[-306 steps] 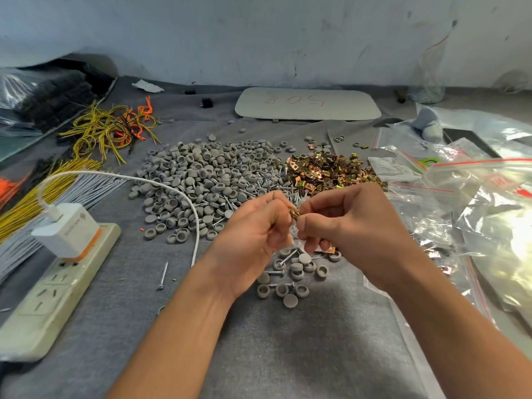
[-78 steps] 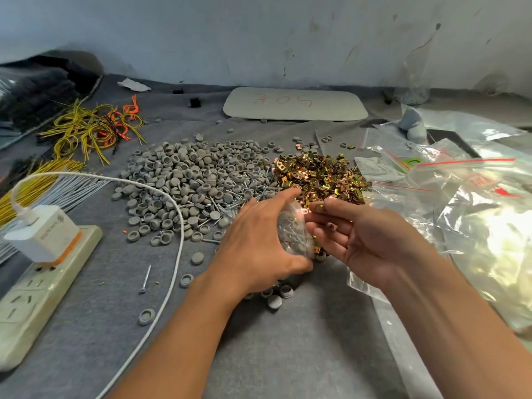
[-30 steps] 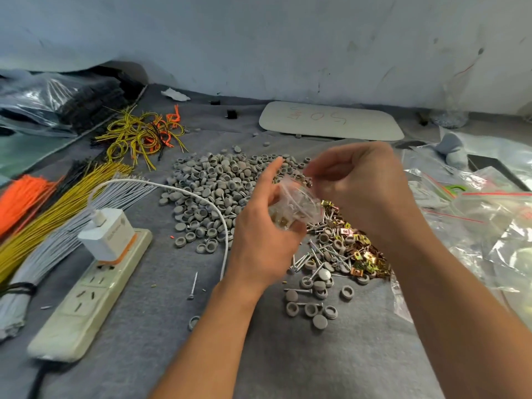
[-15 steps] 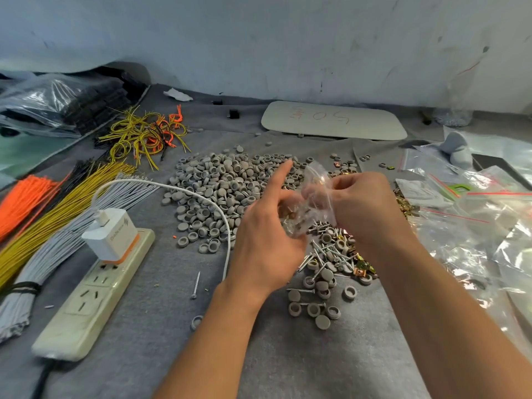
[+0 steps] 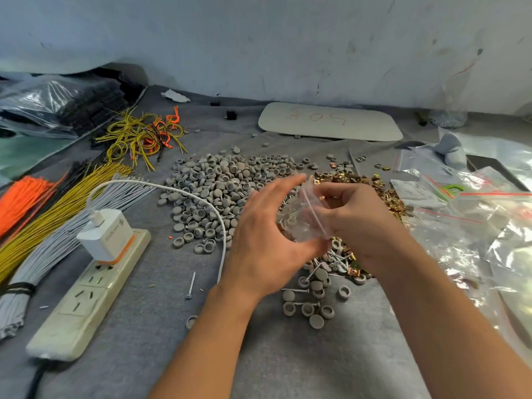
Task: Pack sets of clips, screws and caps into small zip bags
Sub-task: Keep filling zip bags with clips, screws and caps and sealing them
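Small zip bag [image 5: 302, 220], loaded, newly lowered: left hand [image 5: 264, 240] gripping base by thumb, right hand [image 5: 359, 220] pinching zip edge, sealing likely underway.

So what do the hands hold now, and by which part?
A small clear bag: the right hand pinches its zip end, the left hand grips its body.

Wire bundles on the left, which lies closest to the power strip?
The grey bundle, alongside the power strip; yellow bundle and orange bundle lie farther left.

wall [image 5: 259, 38]: scuffed, pale blue-grey | tabletop [image 5: 138, 358]: grey felt cloth
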The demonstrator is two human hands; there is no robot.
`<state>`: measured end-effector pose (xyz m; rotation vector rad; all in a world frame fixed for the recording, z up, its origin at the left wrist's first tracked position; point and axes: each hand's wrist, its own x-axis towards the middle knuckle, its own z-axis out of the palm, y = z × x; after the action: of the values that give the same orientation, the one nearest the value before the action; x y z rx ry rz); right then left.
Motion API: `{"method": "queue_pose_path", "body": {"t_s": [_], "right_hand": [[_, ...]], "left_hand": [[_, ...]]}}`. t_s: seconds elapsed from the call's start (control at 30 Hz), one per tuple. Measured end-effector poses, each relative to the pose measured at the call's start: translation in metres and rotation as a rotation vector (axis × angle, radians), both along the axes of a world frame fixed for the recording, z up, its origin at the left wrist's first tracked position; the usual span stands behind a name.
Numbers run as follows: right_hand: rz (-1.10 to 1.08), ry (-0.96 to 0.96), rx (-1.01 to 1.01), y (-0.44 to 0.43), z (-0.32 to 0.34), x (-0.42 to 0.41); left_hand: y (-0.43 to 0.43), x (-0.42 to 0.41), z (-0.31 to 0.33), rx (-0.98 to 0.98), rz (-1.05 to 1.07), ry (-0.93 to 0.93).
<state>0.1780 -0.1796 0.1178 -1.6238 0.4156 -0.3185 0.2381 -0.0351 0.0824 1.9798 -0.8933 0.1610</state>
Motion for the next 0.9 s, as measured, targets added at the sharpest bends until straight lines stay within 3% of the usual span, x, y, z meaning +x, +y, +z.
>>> {"method": "queue_pose_path", "body": {"t_s": [0.13,0.27,0.33,0.4,0.67,0.77,0.83,0.9], "right_hand": [[-0.029,0.004,-0.021,0.016,0.001,0.003],[-0.207,0.068,-0.498,0.022,0.003,0.002],[-0.316,-0.033,-0.726,0.027,0.004,-0.002],[-0.280,-0.118,-0.874,0.030,0.005,-0.002],[0.255,0.183,-0.938,0.024,0.013,-0.005],[0.223,0.322,-1.002,0.024,0.011,-0.006],[0.117,0.313,-1.122,0.028,0.009,-0.006],[0.155,0.291,-1.123,0.030,0.009,-0.005]], "left_hand": [[-0.005,-0.009,-0.001,0.021,0.034,-0.148],[-0.006,-0.010,-0.003,0.007,0.092,-0.011],[-0.004,-0.007,-0.005,0.023,0.124,-0.002],[-0.004,-0.004,-0.005,0.022,0.150,-0.011],[-0.004,-0.007,-0.008,0.017,0.029,-0.095],[-0.008,-0.015,-0.008,-0.027,-0.028,-0.159],[-0.008,-0.017,-0.006,-0.092,-0.041,-0.143],[-0.006,-0.016,-0.004,-0.123,-0.028,-0.162]]}}
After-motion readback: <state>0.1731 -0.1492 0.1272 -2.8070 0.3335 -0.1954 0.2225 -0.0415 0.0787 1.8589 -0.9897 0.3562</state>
